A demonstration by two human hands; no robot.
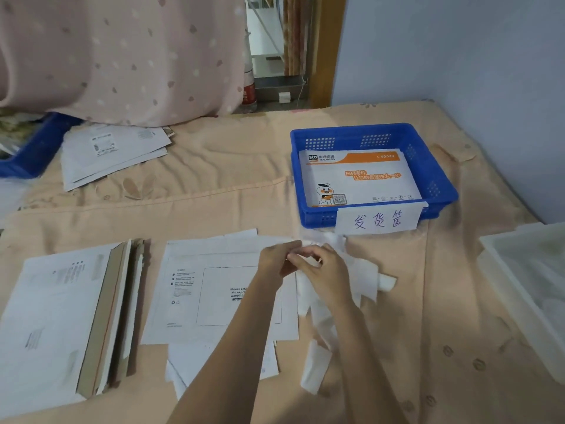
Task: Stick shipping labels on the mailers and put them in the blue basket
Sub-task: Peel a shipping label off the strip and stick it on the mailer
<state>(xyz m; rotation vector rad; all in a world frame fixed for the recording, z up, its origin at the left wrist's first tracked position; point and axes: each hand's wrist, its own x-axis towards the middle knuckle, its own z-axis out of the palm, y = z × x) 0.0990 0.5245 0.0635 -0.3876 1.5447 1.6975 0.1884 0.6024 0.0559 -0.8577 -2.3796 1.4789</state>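
A: How many baskets?

B: Two blue ones. One basket at 1 o'clock holds one orange-and-white mailer and has a handwritten tag on its near wall. A second basket sits at 10 o'clock, mostly cut off.

A: And mailers on the bed?

B: One flat mailer at centre, white, printed with an empty waybill box. A stack lies at 8 o'clock, a loose pile at 10 o'clock; I can't count either.

A: The hands?

B: Two, touching over the centre mailer's right edge. The left hand and right hand both pinch a white label, fingertips together. Its strips trail toward 5 o'clock. A clear tub sits at 3 o'clock.
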